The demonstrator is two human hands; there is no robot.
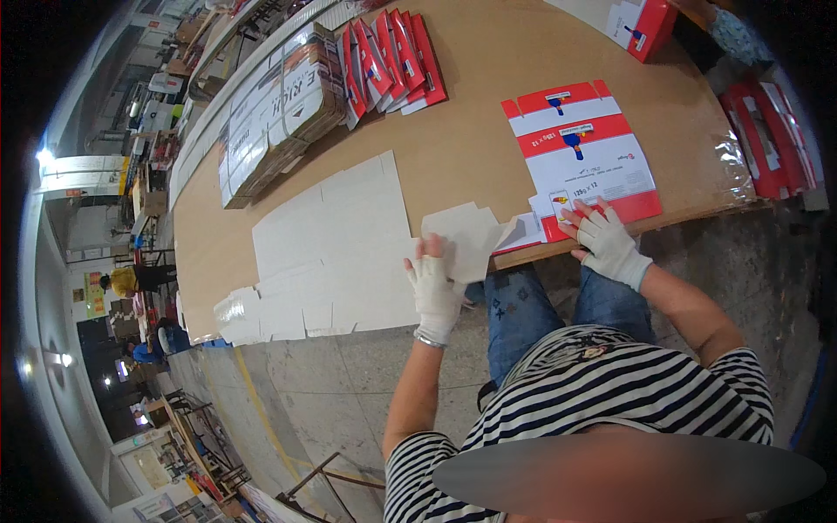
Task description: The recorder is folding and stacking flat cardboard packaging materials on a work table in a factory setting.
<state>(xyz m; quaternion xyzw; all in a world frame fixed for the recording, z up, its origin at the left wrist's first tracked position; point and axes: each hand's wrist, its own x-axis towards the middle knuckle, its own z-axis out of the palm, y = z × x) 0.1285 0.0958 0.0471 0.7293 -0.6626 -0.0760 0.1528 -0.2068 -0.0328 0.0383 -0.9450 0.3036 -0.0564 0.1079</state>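
My left hand (433, 292), in a white fingerless glove, is open, fingers up, over the near side of a small greyish-white cardboard flap (462, 234). Left of it a large unprinted cardboard sheet (344, 248) with slits and cut edges lies flat along the table's near edge. My right hand (608, 246), gloved the same way, rests open with spread fingers on the lower edge of a flattened red and white printed carton (582, 144). A folded white piece (523, 232) stands out from that carton's lower left corner, beside the flap.
On the brown table (462, 113), a strapped bundle (283, 109) lies at the left, next to several folded red cartons (397, 61). A formed red and white box (641, 30) stands at the far right, near another person's arm (737, 37). More red cartons (772, 139) sit beyond the right edge.
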